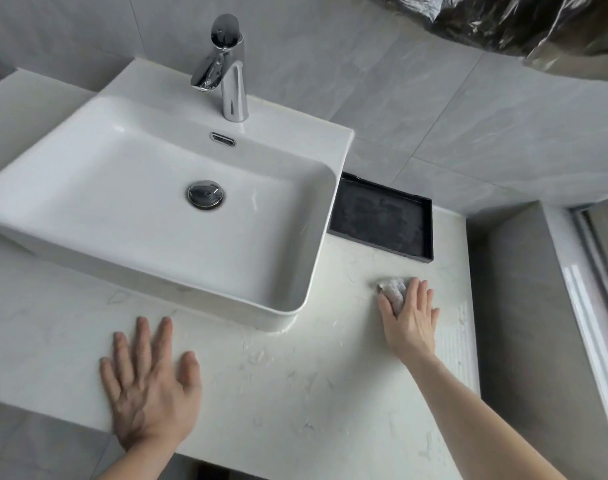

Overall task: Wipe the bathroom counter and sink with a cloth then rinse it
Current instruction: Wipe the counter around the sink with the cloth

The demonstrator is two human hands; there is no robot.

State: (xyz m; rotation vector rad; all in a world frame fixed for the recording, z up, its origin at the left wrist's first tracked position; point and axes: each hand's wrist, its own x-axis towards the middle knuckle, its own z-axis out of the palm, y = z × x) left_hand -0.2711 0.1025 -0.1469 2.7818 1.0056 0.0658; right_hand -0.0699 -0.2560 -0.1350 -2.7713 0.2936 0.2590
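Note:
A white rectangular vessel sink (46,209) sits on a pale marbled counter (295,393). Its chrome faucet (231,77) stands at the back and the round drain plug (205,194) is in the basin's middle. My right hand (411,318) lies flat on a small crumpled white cloth (392,289), pressing it to the counter right of the sink; most of the cloth is hidden under the fingers. My left hand (150,386) rests flat on the counter's front edge, fingers spread, holding nothing. Wet smears show on the counter between the hands.
A shallow black tray (382,216) sits against the wall just right of the sink, behind the cloth. Grey tiled wall runs behind. The counter ends at a grey side wall (524,323) on the right, with a window frame (593,306) beyond.

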